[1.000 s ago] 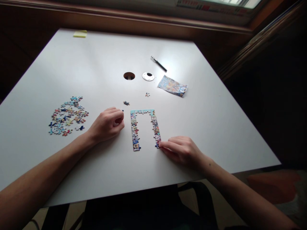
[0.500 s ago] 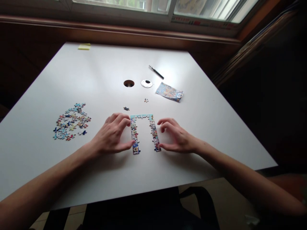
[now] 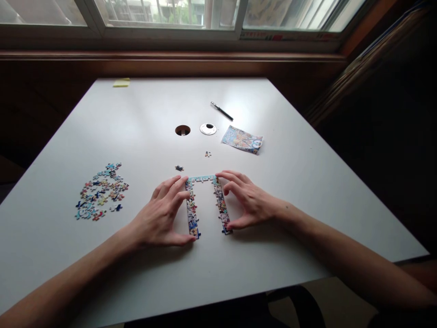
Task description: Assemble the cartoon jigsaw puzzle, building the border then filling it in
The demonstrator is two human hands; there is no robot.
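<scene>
Two spread hands flank a three-sided puzzle frame

My left hand and my right hand are both spread, fingers curved and thumbs held wide, along the two sides of a partly joined puzzle frame; it lies flat on the white table, nearer the near edge than the far one, its open end facing the near edge. My left fingertips are at the frame's far left corner and my left thumb is by the near end of its left strip; my right fingertips are at the far right corner, with my right thumb at the near end of the right strip; I can't quite tell from this height how firmly any fingertip presses on the cardboard.

A loose heap of puzzle pieces lies toward the table's left edge, well apart from my left hand; one dark piece sits just beyond my left fingertips, and another small piece lies a little past the frame's far strip. Farther toward the far edge are a round hole and, beside it, a silvery ring; to the right of these lies a colourful printed sheet, with a black pen slanting beyond it, toward the far right corner. A yellow note lies at the far edge, near the far left corner; past that edge is a window.
</scene>
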